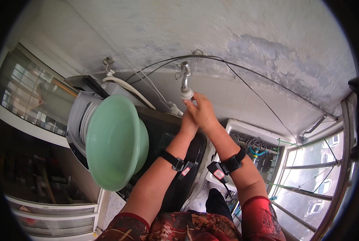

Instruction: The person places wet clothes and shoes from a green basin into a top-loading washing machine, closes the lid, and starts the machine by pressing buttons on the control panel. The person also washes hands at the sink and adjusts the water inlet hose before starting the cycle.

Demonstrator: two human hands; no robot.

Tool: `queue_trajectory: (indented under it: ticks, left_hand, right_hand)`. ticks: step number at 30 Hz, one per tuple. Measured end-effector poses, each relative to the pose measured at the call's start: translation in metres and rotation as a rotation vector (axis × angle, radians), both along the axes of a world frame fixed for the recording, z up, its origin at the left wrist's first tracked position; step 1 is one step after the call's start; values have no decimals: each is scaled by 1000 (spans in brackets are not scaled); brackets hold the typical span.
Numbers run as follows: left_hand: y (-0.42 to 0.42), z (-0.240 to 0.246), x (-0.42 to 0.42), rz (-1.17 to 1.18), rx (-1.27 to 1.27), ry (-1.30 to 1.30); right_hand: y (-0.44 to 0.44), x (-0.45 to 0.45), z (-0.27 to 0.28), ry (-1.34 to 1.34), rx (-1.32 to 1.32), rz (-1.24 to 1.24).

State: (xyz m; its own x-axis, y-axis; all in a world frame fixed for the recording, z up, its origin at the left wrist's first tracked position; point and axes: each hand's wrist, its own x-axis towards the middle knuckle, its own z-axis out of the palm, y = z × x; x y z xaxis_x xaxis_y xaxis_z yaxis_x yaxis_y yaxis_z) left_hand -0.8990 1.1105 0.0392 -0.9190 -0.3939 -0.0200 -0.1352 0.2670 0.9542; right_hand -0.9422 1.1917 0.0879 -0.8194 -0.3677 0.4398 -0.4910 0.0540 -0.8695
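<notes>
A metal tap (185, 75) juts from the wall ahead of me, with a white plastic fitting (187, 94) at its mouth. My right hand (204, 110) has its thumb and fingertips closed around the lower edge of that fitting. Close behind it is my left hand (189, 120), its fingers mostly hidden by the right. Each forearm wears a black strap with a small device. To the left, a large green plastic basin (114, 141) rests tilted on its side on a dark-topped appliance (155, 126).
A second tap (108, 64) with a pale hose (131, 87) is at the wall's left. Black cables (209, 56) cross behind the main tap. On the right are a white sink (242, 125), a mop head (245, 140) and a window (312, 168). A white plug (175, 109) lies near my left hand.
</notes>
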Motion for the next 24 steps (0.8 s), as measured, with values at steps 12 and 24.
queue_trajectory:
  ticks: [12,24]
  left_hand:
    - [30,39,112,-5,-162,128]
    - [-30,145,323,-273,420,-53]
  right_hand:
    - [18,8,69,324,-31,-262]
    - [36,-53,103,359,386,-261]
